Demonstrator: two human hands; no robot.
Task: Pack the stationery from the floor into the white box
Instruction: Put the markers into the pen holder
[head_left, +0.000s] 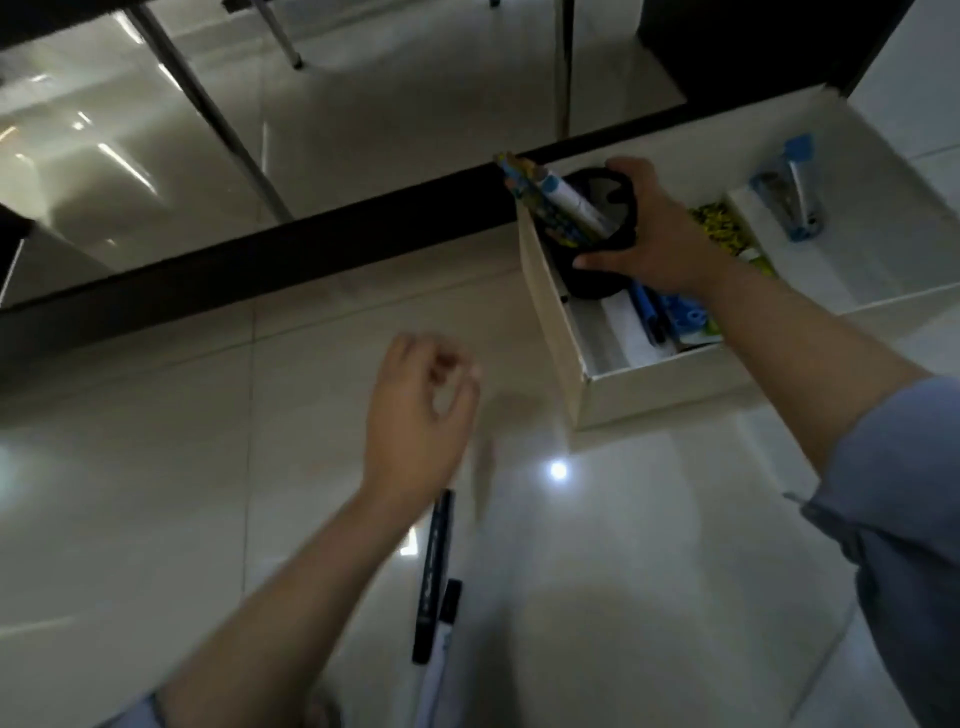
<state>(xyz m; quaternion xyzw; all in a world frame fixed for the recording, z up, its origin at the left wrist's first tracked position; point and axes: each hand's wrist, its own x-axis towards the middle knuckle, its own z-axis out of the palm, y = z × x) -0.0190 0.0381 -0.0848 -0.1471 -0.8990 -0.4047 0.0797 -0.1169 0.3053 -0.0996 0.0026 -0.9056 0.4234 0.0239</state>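
Nearest the camera, a slim black marker (435, 571) lay on the glossy pale floor tiles (156, 493), long and straight, with a shorter black-capped pen (450, 605) just beside it. Over the far end of the marker hung the left hand (418, 421), fingers loosely curled, blurred, holding nothing.

Further out stood the white box (660, 387), plain matte card with sharp square corners, open at the top. Along its near edge lay a flat white sheet (621, 325), then a blue pen (644, 306) and some blue plastic pieces (685, 317), too blurred to name. At the box's far left corner sat a round black holder (587, 275), dark and cylindrical, tilted against the wall. The right hand (657, 234) wrapped around it, thumb low on the body, fingers hooked over the rim. Out of the holder poked a printed blue and yellow tube (535, 208) and a pale rolled one (574, 200).

Past the wrist, a speckled yellow and black packet (719, 223) lay flat in the box. To the right, the white lid (831, 249) lay open, and on it rested a shiny blue and metal stapler (795, 192). Beyond, a dark strip (260, 260) crossed the tiles, with metal chair legs (208, 104) behind it.
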